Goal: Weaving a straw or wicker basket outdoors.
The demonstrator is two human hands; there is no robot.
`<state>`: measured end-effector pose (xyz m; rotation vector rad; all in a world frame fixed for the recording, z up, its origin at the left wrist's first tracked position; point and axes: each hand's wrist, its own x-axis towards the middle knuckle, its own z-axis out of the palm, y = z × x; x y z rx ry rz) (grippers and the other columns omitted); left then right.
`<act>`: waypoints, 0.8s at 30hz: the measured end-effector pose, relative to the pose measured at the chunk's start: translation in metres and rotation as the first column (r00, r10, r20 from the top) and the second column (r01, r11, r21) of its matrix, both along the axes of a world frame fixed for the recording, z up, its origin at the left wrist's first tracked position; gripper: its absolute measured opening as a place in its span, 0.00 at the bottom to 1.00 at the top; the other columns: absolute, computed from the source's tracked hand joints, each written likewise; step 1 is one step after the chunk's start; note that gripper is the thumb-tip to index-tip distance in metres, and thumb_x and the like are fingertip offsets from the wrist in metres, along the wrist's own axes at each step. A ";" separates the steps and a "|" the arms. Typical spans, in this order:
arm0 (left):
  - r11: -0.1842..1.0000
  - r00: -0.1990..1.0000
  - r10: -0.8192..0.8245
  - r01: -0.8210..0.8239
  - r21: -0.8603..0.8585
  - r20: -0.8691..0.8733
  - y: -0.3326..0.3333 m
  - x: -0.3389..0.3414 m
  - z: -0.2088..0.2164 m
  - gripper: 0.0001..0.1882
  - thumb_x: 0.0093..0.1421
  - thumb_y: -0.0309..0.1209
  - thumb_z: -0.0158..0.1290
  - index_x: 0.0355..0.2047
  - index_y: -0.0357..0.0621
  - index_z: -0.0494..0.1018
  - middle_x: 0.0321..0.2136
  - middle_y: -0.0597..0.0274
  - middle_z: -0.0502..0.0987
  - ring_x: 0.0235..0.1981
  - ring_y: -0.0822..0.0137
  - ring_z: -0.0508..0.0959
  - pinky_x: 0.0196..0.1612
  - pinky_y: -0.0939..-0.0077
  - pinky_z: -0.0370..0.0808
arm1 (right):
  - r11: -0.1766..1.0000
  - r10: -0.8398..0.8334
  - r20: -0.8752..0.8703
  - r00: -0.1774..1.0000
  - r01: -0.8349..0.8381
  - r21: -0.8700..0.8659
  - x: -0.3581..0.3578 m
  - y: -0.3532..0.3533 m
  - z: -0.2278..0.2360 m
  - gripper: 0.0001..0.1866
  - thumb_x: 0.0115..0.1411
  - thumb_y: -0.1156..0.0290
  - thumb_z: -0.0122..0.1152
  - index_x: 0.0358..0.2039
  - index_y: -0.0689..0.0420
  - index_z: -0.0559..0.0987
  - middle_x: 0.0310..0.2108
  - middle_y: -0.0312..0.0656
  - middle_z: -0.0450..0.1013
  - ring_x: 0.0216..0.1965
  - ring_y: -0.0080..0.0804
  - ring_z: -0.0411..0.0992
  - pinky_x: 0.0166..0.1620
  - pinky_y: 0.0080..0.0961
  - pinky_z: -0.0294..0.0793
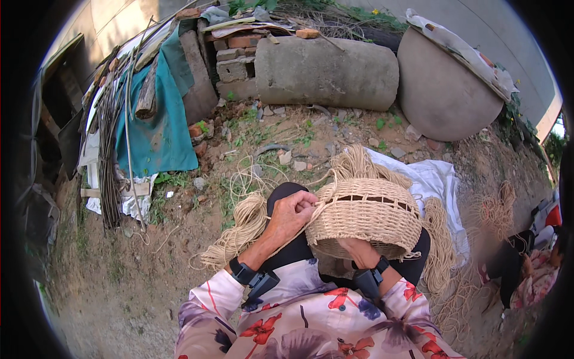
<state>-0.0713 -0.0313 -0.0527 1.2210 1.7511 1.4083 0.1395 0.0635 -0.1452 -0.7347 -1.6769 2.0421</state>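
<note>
A pale woven basket (365, 218) lies tilted across my lap, its opening toward me and a dark gap running through the weave near its far side. My left hand (292, 214) is at the basket's left edge, thumb and fingers pinched on a strand of straw cord (320, 210). Up to the wrist, my right hand (360, 251) reaches inside the opening, and the basket wall hides its fingers. Loose cord bundles surround the basket: one by my left knee (242, 230), another behind it (362, 164), and one on the right (438, 242).
White sacking (445, 179) lies under the right bundles. Farther off are a concrete cylinder (326, 72), a large round slab (448, 90), stacked bricks (233, 66) and a teal cloth (161, 113). Another person (532, 275) sits at the far right by more cord (499, 206).
</note>
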 end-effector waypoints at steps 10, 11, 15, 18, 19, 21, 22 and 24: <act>0.996 0.958 0.022 0.003 0.086 -0.286 0.009 0.018 0.048 0.07 0.56 0.25 0.58 0.35 0.35 0.78 0.22 0.60 0.79 0.21 0.75 0.77 0.29 0.77 0.75 | 0.687 -0.280 -0.601 0.748 -0.281 -0.670 -0.068 0.027 0.004 0.28 0.71 0.59 0.41 0.64 0.67 0.59 0.64 0.52 0.59 0.63 0.40 0.62 0.66 0.34 0.64; 0.999 0.965 -0.008 0.018 0.035 -0.261 0.010 0.021 0.050 0.07 0.56 0.26 0.58 0.35 0.35 0.78 0.21 0.61 0.79 0.21 0.74 0.77 0.29 0.77 0.75 | 0.710 -0.274 -0.620 0.735 -0.280 -0.646 -0.063 0.024 0.006 0.27 0.71 0.58 0.41 0.62 0.65 0.61 0.62 0.50 0.61 0.61 0.39 0.63 0.65 0.35 0.65; 0.997 0.968 0.001 0.018 0.075 -0.252 0.006 0.024 0.058 0.06 0.57 0.25 0.58 0.34 0.37 0.78 0.21 0.60 0.79 0.22 0.74 0.77 0.28 0.77 0.75 | 0.669 -0.253 -0.646 0.721 -0.352 -0.655 -0.066 0.020 0.024 0.25 0.71 0.56 0.42 0.59 0.62 0.65 0.56 0.46 0.66 0.57 0.37 0.66 0.64 0.37 0.66; 0.974 0.906 0.052 0.048 0.223 -0.421 0.002 0.024 0.062 0.05 0.55 0.23 0.57 0.32 0.36 0.76 0.23 0.58 0.77 0.22 0.70 0.77 0.28 0.74 0.74 | 0.685 -0.285 -0.694 0.661 -0.366 -0.630 -0.068 0.018 0.030 0.27 0.72 0.55 0.41 0.62 0.61 0.62 0.59 0.48 0.64 0.61 0.37 0.63 0.65 0.38 0.64; 0.956 0.876 0.070 0.078 0.282 -0.478 0.001 0.023 0.063 0.05 0.54 0.23 0.57 0.32 0.36 0.76 0.23 0.58 0.76 0.22 0.69 0.77 0.28 0.73 0.74 | 0.758 -0.178 -0.775 0.606 -0.418 -0.501 -0.068 0.018 0.030 0.26 0.72 0.56 0.41 0.62 0.61 0.62 0.59 0.48 0.64 0.61 0.37 0.64 0.65 0.37 0.64; 0.968 0.886 0.069 0.052 0.246 -0.458 0.001 0.027 0.062 0.04 0.53 0.22 0.56 0.30 0.36 0.74 0.24 0.53 0.76 0.25 0.57 0.78 0.31 0.65 0.75 | 0.899 -0.051 -0.730 0.682 -0.287 -0.331 -0.071 0.021 0.022 0.25 0.72 0.57 0.43 0.62 0.60 0.63 0.59 0.47 0.65 0.60 0.37 0.64 0.65 0.36 0.65; 0.971 0.891 0.058 0.056 0.234 -0.451 0.003 0.030 0.061 0.04 0.52 0.22 0.56 0.29 0.36 0.73 0.24 0.51 0.75 0.27 0.52 0.78 0.33 0.61 0.75 | 0.976 0.029 -0.617 0.786 -0.155 -0.152 -0.071 0.023 0.015 0.24 0.71 0.58 0.45 0.61 0.59 0.64 0.59 0.47 0.65 0.59 0.37 0.65 0.64 0.35 0.66; 0.961 0.867 0.045 0.098 0.259 -0.497 0.008 0.040 0.057 0.04 0.52 0.22 0.56 0.29 0.36 0.73 0.25 0.49 0.76 0.28 0.50 0.78 0.34 0.59 0.75 | 0.990 -0.025 -0.534 0.845 -0.051 -0.128 -0.067 0.029 -0.001 0.23 0.71 0.60 0.47 0.60 0.59 0.65 0.58 0.46 0.66 0.57 0.37 0.67 0.63 0.35 0.68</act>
